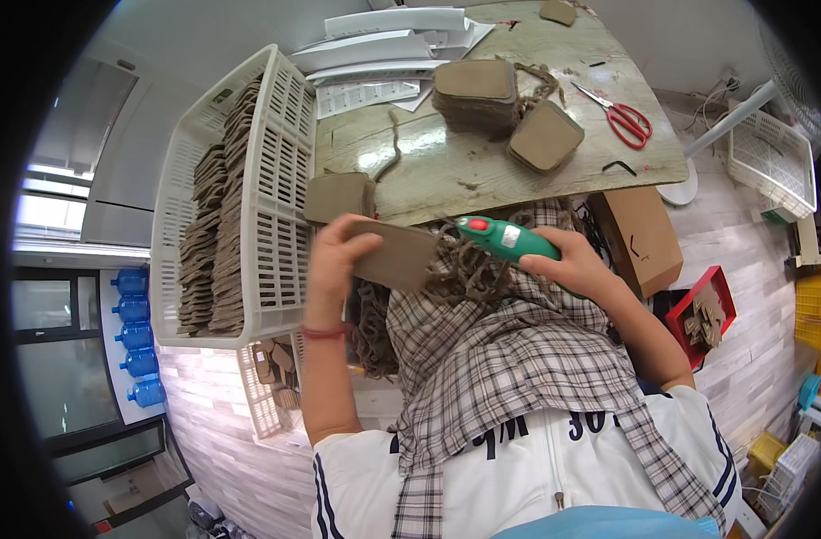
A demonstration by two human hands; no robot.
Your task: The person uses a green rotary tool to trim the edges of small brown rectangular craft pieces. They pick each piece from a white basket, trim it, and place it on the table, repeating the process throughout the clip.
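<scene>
Left hand [331, 260] grips brown pad [394, 255], right hand [563, 262] clasps green cutter [500, 237]: best keep pad steady, tip following the edge, fingers clear.

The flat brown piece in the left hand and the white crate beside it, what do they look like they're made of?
Brown piece: probably matte moulded pulp or cardboard; dull, fibrous-looking surface with rounded corners. White crate: looks like smooth moulded plastic, judging by its regular slotted lattice walls.

flat brown cardboard piece [394, 255] — green cutter [505, 239] touching
</scene>
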